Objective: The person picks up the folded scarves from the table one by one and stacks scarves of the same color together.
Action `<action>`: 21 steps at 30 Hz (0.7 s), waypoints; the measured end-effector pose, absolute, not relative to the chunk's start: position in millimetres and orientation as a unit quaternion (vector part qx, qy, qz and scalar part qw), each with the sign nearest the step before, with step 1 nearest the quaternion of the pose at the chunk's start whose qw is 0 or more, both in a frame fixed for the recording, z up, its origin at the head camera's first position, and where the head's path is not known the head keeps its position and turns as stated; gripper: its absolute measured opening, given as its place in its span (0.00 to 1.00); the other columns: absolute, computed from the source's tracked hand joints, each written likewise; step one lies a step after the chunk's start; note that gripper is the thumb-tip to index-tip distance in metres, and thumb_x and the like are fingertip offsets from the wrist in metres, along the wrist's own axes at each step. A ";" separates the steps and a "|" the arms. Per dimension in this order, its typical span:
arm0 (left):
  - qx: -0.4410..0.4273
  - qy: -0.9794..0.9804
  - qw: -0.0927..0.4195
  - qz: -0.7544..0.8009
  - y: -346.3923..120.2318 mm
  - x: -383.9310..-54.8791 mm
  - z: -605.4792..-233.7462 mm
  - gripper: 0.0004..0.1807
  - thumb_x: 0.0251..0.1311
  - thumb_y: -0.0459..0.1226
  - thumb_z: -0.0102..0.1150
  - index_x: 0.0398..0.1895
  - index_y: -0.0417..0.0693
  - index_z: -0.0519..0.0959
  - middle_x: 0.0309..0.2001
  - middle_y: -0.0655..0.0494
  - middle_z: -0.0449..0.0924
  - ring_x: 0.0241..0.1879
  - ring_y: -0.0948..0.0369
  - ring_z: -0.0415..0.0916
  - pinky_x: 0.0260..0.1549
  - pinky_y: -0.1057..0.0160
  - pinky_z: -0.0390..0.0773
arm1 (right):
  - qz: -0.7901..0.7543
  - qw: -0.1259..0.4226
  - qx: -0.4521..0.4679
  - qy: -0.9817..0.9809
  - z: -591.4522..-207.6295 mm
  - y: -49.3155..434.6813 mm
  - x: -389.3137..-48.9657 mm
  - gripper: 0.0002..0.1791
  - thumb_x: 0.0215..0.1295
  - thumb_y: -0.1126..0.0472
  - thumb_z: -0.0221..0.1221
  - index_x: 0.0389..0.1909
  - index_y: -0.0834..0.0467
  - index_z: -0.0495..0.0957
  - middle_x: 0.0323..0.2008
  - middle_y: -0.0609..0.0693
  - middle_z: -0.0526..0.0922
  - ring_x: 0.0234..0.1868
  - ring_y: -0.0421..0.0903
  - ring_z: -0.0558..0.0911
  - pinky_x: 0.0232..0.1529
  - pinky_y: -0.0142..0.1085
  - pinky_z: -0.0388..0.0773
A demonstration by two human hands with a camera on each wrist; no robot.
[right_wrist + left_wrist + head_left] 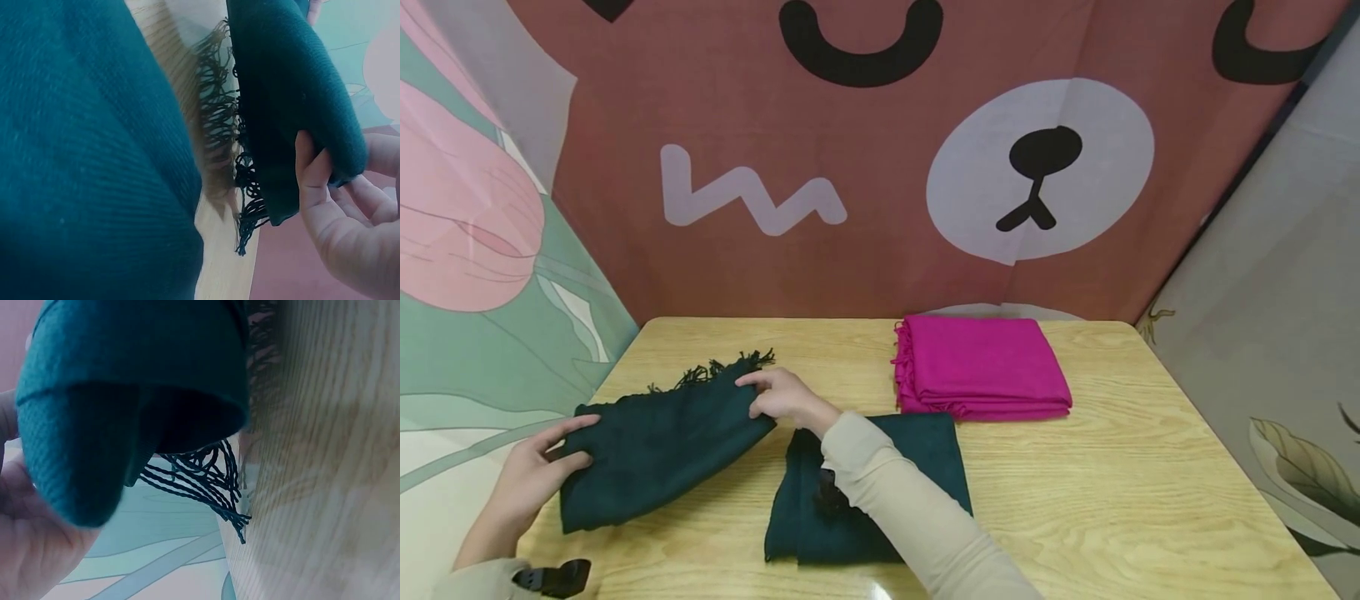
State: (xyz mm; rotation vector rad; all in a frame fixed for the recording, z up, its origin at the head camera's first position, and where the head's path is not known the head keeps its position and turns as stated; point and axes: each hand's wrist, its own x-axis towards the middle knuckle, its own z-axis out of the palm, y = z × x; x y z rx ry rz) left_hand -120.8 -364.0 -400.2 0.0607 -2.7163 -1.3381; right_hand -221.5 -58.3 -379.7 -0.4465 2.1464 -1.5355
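Both hands grip a folded dark green scarf [662, 454] with a knotted fringe, at the left of the table. My left hand [531, 479] pinches its left end between thumb and fingers, and my right hand [790, 398] pinches its right end near the far corner. In the left wrist view the scarf's fold [131, 350] opens like a tube, with the fringe [209, 487] sticking out. Below the right forearm lies another folded piece of dark green cloth [925, 458], partly hidden by the sleeve. The right wrist view has the right hand [350, 219] holding the scarf's folded edge.
A folded magenta scarf [985, 367] with a fringed left side lies at the back, right of the middle. The wooden table [1112, 500] meets a brown bear-print curtain [865, 275] behind and printed cloth on both sides.
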 end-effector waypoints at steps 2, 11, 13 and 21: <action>0.018 -0.893 0.059 -0.445 -362.3 -121.6 -399.5 0.25 0.56 0.27 0.53 0.60 0.45 0.70 0.57 0.52 0.63 0.36 0.82 0.69 0.30 0.74 0.75 | -0.559 0.231 -0.161 0.780 -379.5 -56.2 -222.0 0.28 0.52 0.76 0.57 0.53 0.51 0.76 0.50 0.48 0.71 0.37 0.42 0.67 0.24 0.35 0.64; 0.019 -0.891 0.062 -0.449 -355.1 -124.4 -397.0 0.25 0.57 0.28 0.53 0.60 0.44 0.69 0.52 0.55 0.65 0.35 0.81 0.70 0.29 0.73 0.75 | -0.549 0.225 -0.165 0.788 -375.7 -47.4 -224.4 0.28 0.51 0.75 0.58 0.54 0.50 0.76 0.52 0.48 0.71 0.41 0.43 0.69 0.24 0.34 0.65; 0.020 -0.894 0.063 -0.444 -353.3 -125.1 -396.4 0.25 0.57 0.28 0.53 0.60 0.44 0.69 0.53 0.48 0.64 0.35 0.82 0.70 0.29 0.73 0.75 | -0.555 0.230 -0.165 0.782 -374.8 -44.9 -224.8 0.28 0.52 0.75 0.58 0.54 0.51 0.76 0.52 0.48 0.71 0.36 0.44 0.69 0.23 0.35 0.65; 0.010 -0.888 0.071 -0.454 -349.1 -127.5 -396.1 0.25 0.57 0.27 0.53 0.60 0.45 0.70 0.50 0.63 0.64 0.35 0.81 0.71 0.29 0.74 0.75 | -0.575 0.240 -0.163 0.765 -374.0 -39.0 -226.0 0.28 0.53 0.76 0.56 0.55 0.54 0.75 0.43 0.48 0.72 0.14 0.43 0.57 0.20 0.36 0.61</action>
